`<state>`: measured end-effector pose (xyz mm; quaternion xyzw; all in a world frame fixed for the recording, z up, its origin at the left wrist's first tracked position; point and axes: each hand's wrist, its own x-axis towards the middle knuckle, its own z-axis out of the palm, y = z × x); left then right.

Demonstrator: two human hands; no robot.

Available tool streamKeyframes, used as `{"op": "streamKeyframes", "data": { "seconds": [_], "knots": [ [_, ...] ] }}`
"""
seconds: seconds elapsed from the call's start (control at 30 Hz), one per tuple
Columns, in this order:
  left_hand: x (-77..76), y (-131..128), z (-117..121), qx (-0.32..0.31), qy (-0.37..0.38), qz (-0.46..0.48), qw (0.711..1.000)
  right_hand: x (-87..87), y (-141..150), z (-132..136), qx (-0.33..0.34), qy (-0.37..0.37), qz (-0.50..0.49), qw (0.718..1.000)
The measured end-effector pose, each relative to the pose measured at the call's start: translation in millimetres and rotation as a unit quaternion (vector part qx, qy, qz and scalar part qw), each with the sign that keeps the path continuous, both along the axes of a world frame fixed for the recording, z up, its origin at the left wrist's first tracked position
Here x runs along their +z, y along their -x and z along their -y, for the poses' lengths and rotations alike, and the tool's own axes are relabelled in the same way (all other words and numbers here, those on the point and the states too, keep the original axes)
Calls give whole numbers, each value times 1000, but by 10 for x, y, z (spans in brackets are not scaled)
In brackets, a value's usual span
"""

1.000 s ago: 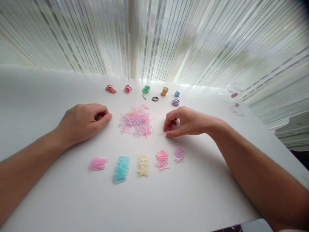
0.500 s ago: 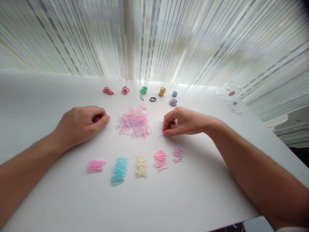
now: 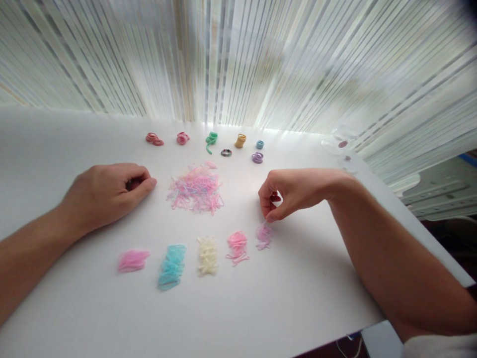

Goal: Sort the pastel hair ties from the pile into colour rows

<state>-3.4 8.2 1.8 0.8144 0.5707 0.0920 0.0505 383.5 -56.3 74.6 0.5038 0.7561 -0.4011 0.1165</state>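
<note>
On my feed the right hand (image 3: pixel 298 193) hangs over the near right part of the white table (image 3: pixel 283 303). Its grip is together, with the fingertips (image 3: pixel 270 215) pinched just above a small lilac tuft of rubber bands (image 3: pixel 264 235), almost touching it. I can't make out whether a band sits in that pinch.

The left hand (image 3: pixel 105 193) rests on the table to the left, its grip curled closed, with nothing I can see inside. It lies just left of the loose central heap of pastel rubber bands (image 3: pixel 196 190), mixed pink, lilac and pale blue.

Nearer to me, left to right, run a pink bundle (image 3: pixel 133 260), an aqua bundle (image 3: pixel 172 267), a cream bundle (image 3: pixel 207 256) and a pink bundle with loose strands (image 3: pixel 237 247), ending at the lilac tuft. Along the far side lie small coils in red (image 3: pixel 154 139), rose (image 3: pixel 182 138), green (image 3: pixel 211 138), tan (image 3: pixel 240 140), teal (image 3: pixel 260 144) and purple (image 3: pixel 257 157). Clear plastic pieces (image 3: pixel 341 141) sit far right, before a striped sheer curtain (image 3: pixel 238 59).
</note>
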Motion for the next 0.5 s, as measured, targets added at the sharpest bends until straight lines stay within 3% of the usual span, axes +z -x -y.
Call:
{"op": "streamKeyframes", "data": {
  "seconds": [0.5],
  "knots": [
    [3,-19,-5,14,1,-5,1000,-43,29,2,6,9,37,999]
  ]
}}
